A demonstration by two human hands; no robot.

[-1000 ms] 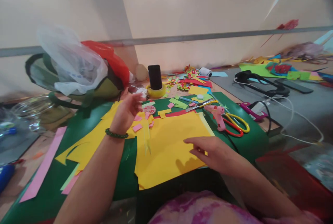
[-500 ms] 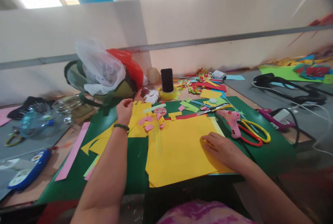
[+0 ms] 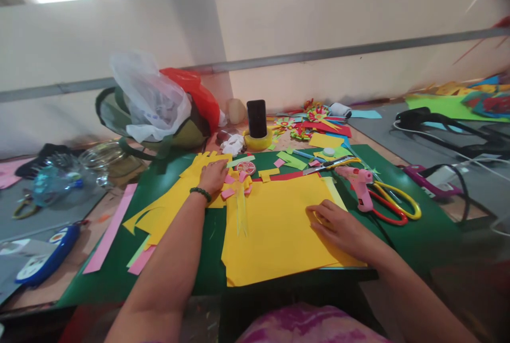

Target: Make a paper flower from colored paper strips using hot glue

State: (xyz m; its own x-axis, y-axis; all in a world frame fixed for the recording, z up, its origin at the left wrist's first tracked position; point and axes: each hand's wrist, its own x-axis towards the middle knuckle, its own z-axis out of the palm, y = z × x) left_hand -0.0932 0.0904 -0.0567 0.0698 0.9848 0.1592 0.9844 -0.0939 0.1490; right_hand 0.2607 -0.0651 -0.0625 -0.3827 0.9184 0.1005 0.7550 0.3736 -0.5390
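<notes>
Right hand (image 3: 332, 226) rests loosely open, fingers slightly bent, on the right part of the large yellow sheet (image 3: 274, 231). Beyond that sheet's upper left corner, the left hand (image 3: 214, 176) lies palm down over cut yellow paper (image 3: 175, 197); whether it grips anything cannot be told. Pink scraps (image 3: 228, 193) sit at the sheet's upper left corner, just beside the left hand. Right of the sheet lies a pink glue gun (image 3: 360, 189).

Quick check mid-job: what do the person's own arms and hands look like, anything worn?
Both the left hand and right hand are ungloved, the forearms bare. A dark green bracelet circles the left wrist; none shows on the right. A purple, pink and white patterned garment shows below.
</notes>
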